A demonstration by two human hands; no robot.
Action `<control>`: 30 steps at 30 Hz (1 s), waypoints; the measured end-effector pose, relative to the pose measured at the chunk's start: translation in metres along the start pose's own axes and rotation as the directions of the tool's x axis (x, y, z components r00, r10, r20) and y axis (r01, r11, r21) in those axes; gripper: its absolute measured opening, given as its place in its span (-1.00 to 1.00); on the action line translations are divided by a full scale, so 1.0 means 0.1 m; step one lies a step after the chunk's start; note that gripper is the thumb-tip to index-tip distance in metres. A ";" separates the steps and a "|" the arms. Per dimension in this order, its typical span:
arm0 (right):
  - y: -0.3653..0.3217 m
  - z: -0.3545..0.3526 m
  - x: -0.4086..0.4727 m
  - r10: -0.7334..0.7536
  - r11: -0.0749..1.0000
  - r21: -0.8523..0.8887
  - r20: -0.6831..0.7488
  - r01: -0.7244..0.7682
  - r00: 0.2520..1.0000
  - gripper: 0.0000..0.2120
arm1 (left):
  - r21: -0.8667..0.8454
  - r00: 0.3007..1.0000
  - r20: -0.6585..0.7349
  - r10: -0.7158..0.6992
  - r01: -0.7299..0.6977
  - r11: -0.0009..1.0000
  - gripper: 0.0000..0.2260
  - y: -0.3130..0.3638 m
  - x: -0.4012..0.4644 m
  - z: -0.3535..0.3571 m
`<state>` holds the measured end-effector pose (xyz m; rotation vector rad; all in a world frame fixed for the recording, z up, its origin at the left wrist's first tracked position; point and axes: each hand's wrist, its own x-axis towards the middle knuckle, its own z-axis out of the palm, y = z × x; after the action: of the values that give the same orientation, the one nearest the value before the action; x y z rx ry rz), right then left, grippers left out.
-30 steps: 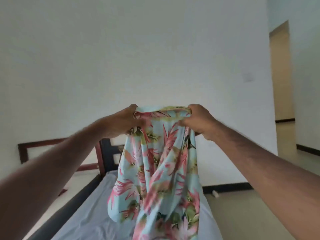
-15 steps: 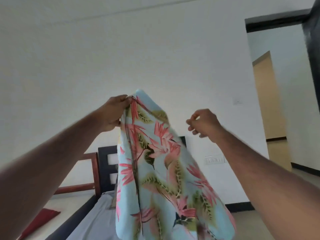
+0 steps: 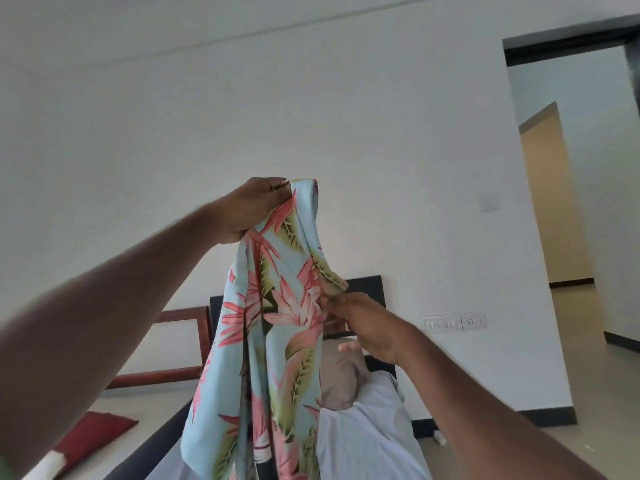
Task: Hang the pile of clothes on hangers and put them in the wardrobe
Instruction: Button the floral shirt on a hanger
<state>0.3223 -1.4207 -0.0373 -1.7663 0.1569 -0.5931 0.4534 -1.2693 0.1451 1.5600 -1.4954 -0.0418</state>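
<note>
Left side first: red cushion (image 3: 93, 434) on the floor, wooden frame (image 3: 180, 341) leaning at the wall, both well clear of the work.

Left hand (image 3: 254, 207) is raised, fingers curled and pinching the top edge of the floral garment (image 3: 277, 323), right at its highest point. That single pinch seems to carry the whole piece; everything below hangs free from it.

Garment hangs in the air over the bed (image 3: 367, 431), between the two arms, lower hem out of frame. Judgement on handling: thin printed fabric, light, fully limp, no stiffness to hold a shape. It folds into vertical pleats under its own weight, so it will collapse wherever it's not supported. Probably a bit slick, so a pinch on a seam or hem beats a pinch on open cloth. Not fragile. Best hold points: neckline or shoulder seams, one per hand, to spread it open for a hanger. Can't tell which part of the garment the top edge is.

Right hand (image 3: 367, 327) sits lower, at the garment's right edge just under a loose flap. Fingertips reach into the fabric folds, looks like a light pinch on the edge, but the contact is partly hidden by cloth, so I can't confirm the grip. Lower fingers are spread, not clamped.

No hanger or wardrobe in view. Pillow (image 3: 341, 379) lies behind the garment on the bed. Doorway (image 3: 561, 202) at far right.
</note>
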 end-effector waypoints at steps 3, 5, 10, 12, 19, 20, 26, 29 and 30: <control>-0.12 -0.07 0.11 -0.065 0.995 0.056 -0.314 0.087 0.947 -0.85 | 0.080 0.998 -0.057 0.034 -0.030 0.996 -0.76 -0.03 -0.02 -0.15; -0.22 -0.18 0.17 -0.125 0.977 0.076 -0.552 0.199 0.824 -0.79 | 0.156 0.999 -0.041 0.028 -0.021 0.988 -0.85 -0.06 -0.05 -0.27; -0.49 -0.43 0.20 -0.299 0.949 -0.048 -0.447 0.312 0.843 -0.42 | 0.259 0.986 -0.164 -0.009 0.052 0.965 -0.84 -0.21 -0.07 -0.43; -0.57 -0.56 0.16 -0.295 0.939 -0.255 -0.252 0.231 0.922 -0.54 | 0.176 0.966 -0.252 -0.055 0.101 0.979 -0.79 -0.28 -0.06 -0.45; -0.76 -0.88 0.17 -0.451 0.831 -0.498 -0.346 0.246 0.823 -0.85 | 0.137 0.929 -0.371 -0.012 0.067 0.988 -0.88 -0.39 -0.11 -0.52; -0.83 -0.90 0.13 -0.450 0.818 -0.528 -0.341 0.228 0.826 -0.79 | 0.134 0.933 -0.360 -0.019 0.072 0.988 -0.90 -0.38 -0.13 -0.55; -1.19 -0.86 -0.06 -0.304 0.598 -0.796 -0.338 -0.097 0.891 -0.72 | 0.058 0.963 -0.196 -0.186 0.201 0.978 -0.82 -0.41 -0.22 -0.60; -1.25 -0.85 -0.03 -0.459 0.502 -0.843 -0.450 -0.194 0.766 -0.82 | -0.014 0.928 -0.333 -0.168 0.173 0.985 -0.78 -0.40 -0.15 -0.36; -1.26 -0.83 -0.02 -0.510 0.508 -0.838 -0.480 -0.200 0.714 -0.82 | 0.019 0.899 -0.418 -0.129 0.150 0.989 -0.78 -0.42 -0.11 -0.28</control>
<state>0.2561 -1.4562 0.0934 -2.4407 0.9733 -1.5361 0.4988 -1.2521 0.1283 1.5940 -1.0544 0.2358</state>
